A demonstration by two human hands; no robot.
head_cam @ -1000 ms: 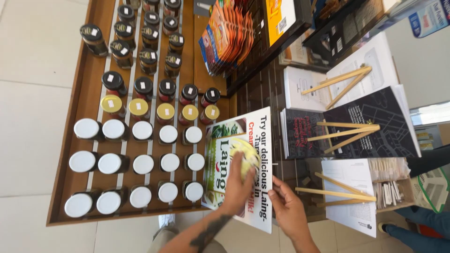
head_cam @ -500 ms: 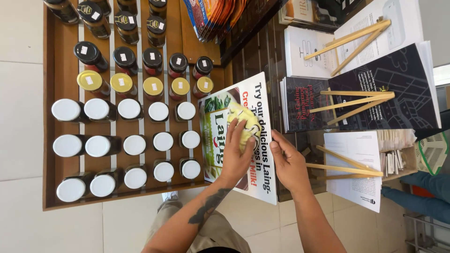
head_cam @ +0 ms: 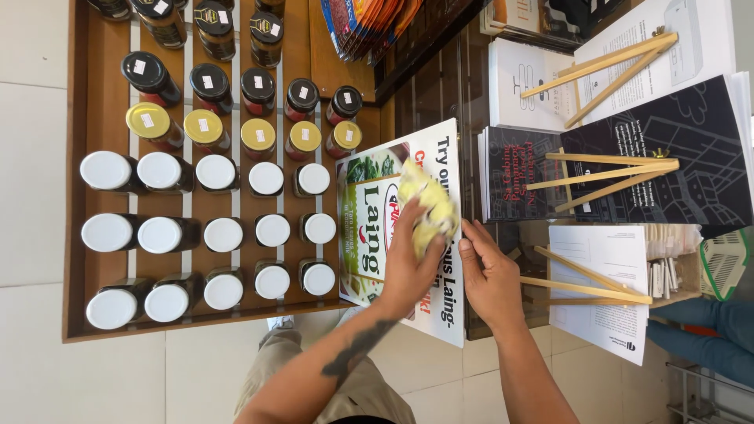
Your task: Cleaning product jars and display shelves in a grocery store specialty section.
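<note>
Left hand grip clenched on yellow cloth over sign; right hand released, steadying sign; jars beside

Yellow cloth on white sign with green, red print; white-lidded jars, gold-lidded jars, black-lidded jars; brown shelf; black leaflets.

I see rows of white-lidded jars on a wooden shelf, with gold-lidded jars and black-lidded jars above them. To the right, wooden easels hold a black booklet and white leaflets.
</note>
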